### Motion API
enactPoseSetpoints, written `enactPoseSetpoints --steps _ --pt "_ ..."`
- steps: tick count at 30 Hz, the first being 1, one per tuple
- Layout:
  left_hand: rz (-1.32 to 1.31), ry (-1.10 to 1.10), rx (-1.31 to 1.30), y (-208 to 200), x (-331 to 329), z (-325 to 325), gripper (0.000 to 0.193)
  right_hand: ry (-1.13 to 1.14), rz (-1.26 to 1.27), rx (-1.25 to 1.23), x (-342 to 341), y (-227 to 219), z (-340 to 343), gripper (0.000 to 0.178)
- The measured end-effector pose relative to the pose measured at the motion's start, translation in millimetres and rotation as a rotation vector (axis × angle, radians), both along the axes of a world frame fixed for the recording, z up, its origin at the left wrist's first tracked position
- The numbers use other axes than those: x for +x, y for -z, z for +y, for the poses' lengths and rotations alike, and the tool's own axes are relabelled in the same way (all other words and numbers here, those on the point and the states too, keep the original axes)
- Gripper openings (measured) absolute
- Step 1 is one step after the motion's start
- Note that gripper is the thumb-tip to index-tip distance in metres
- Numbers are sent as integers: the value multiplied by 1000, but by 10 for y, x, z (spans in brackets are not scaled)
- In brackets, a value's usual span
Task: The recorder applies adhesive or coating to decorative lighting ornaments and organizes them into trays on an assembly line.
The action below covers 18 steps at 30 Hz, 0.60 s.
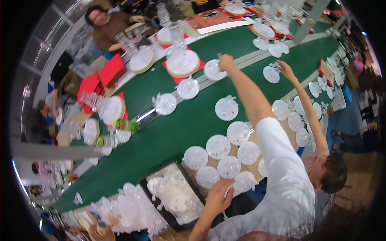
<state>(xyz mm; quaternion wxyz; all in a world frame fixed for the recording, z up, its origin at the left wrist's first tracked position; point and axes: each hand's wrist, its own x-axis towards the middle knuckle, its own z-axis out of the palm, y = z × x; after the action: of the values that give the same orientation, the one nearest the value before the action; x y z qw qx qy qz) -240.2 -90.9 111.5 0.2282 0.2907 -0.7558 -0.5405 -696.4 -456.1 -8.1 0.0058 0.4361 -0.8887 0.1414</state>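
My right hand (pixel 226 63) reaches far across the green conveyor belt. Its fingers are closed at the edge of a clear round plastic disc (pixel 214 70), over the grey rail along the belt's middle. Near me, my left hand (pixel 218 197) has curled fingers with a whitish bit between thumb and forefinger, too small to make out. Just beyond its fingertips lies another clear disc (pixel 245 182) with small parts on its rim. Several similar discs (pixel 229 166) cover a brown board in front of my body.
A black tray (pixel 146 185) of foamy white material stands left of my left hand, beside heaped clear plastic parts (pixel 128 211). Across the belt (pixel 169 136) are round white pieces (pixel 183 63) on red sheets. A co-worker's hand (pixel 286 70) holds a disc at right; another person sits opposite.
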Motion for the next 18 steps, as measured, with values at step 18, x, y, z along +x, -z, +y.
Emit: enactPoseSetpoints --steps 18 --pt "-598 -6 -602 1421 -2698 -2639 42 96 317 122 -1050 -1752 1772 25"
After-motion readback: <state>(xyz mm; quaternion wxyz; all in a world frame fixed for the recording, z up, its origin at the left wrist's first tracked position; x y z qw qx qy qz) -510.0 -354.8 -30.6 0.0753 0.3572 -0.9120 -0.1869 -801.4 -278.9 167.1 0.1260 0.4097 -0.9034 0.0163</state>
